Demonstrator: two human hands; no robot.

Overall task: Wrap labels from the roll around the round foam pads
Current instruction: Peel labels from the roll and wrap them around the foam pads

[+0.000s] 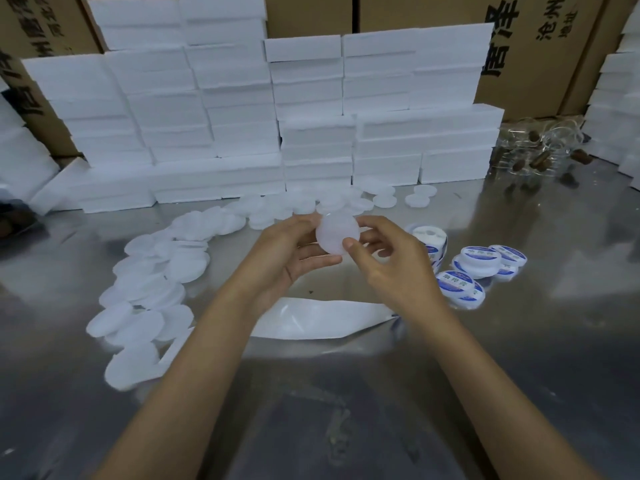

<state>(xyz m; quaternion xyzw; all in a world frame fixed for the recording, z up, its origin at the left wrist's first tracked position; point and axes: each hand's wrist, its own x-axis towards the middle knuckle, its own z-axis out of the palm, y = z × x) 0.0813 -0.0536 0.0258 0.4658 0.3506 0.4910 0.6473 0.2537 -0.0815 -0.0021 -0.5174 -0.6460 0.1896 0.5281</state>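
I hold one round foam pad (336,234) above the worktop (519,341), between both hands, near the middle of the view. My left hand (294,252) cups it from below and the left, fingers curled against its edge. My right hand (384,258) pinches its right edge, thumb on the near face, fingers behind. The pad in my hands is plain white; I see no label on it.

Loose round pads (149,292) lie overlapping in a curved band on the worktop to my left, running toward the back. Smaller white discs (384,199) lie at the foot of the stacked white foam blocks (242,109).

To my right, just beyond the right hand, stands the label roll (431,239), white with blue print at its rim. Near it lie finished pads (481,263) wrapped in blue-and-white labels; the label characters are too small to read.

A white strip of backing paper (311,320) lies flat beneath my forearms.

Cardboard cartons (540,53) stand behind the blocks, printed with large black Chinese characters; they appear sideways and partly cut off, and I cannot read them reliably. Clear jars with brown stoppers (540,157) lie at the right rear.
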